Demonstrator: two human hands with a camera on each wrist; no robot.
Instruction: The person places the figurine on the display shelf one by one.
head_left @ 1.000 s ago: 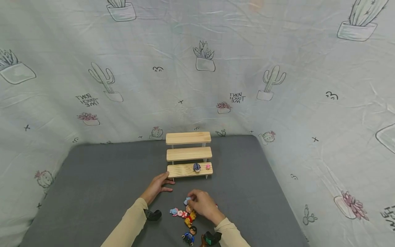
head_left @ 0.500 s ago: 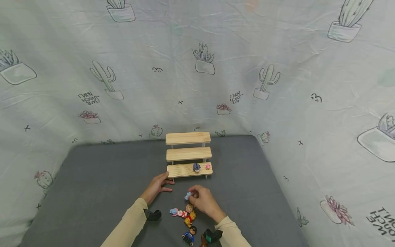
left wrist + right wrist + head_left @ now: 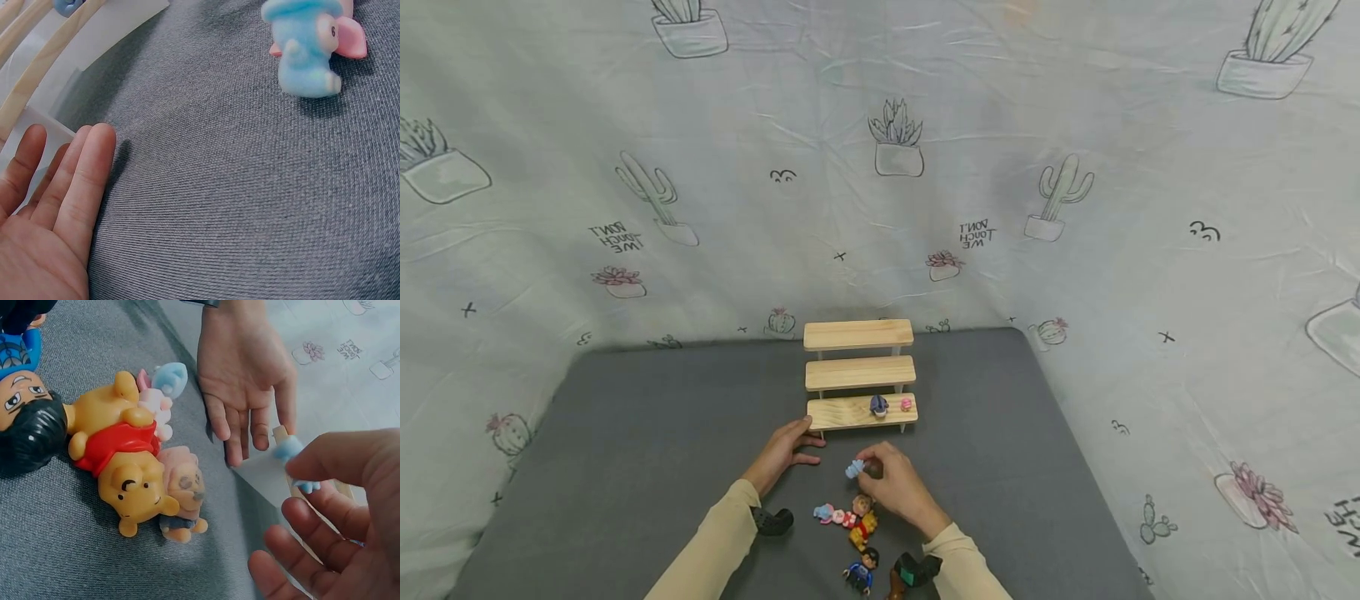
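My right hand (image 3: 871,468) pinches a small light-blue figure (image 3: 854,469) between thumb and fingers, just above the grey mat and in front of the wooden three-step shelf (image 3: 859,375). In the right wrist view the figure (image 3: 289,450) shows partly behind my thumb. My left hand (image 3: 786,450) lies flat on the mat, its fingers (image 3: 69,181) straight and touching the bottom step's left leg. A dark-blue figure (image 3: 878,406) and a pink one (image 3: 906,405) stand on the bottom step.
Loose toys lie near my wrists: a yellow bear in red (image 3: 119,462), a small pinkish figure (image 3: 181,500), a blue elephant with pink ears (image 3: 309,47), and a black-haired figure in blue (image 3: 861,571). Cactus-print cloth surrounds the grey mat (image 3: 647,433).
My right hand has lifted the light-blue figure off the pile of toys and carried it a little toward the shelf. The left hand has stayed put.
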